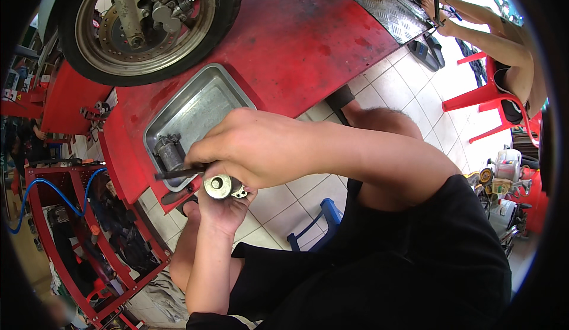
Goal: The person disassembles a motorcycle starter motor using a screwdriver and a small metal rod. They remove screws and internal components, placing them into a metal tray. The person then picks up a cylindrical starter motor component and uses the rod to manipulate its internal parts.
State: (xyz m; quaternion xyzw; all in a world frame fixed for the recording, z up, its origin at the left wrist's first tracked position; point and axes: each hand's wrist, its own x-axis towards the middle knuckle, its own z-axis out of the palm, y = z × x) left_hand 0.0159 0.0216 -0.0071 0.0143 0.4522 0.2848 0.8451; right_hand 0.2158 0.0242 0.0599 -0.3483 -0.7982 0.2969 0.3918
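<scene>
My left hand (pixel 226 212) is closed around a silvery metal cylinder (pixel 218 185) with a round end, a central boss and a side lug with holes; it looks like a small starter motor. Just above it, my right hand (pixel 234 146) is closed, its fingers bent round a slim dark tool (pixel 173 175) that sticks out to the left. The tool's kind is hidden by the fingers. A red-and-black handle (pixel 179 194) lies beside the tray edge, below the tool. Inside the metal tray (pixel 198 96), a second grey cylindrical part (pixel 169 152) rests at the near left end.
A red work platform (pixel 308 28) carries the tray and a motorcycle front wheel (pixel 210 31). At left stands a red tool rack (pixel 77 182) with a blue hose (pixel 50 183). A blue stool (pixel 320 223) is below me. Another person sits on a red chair (pixel 486 96) at right.
</scene>
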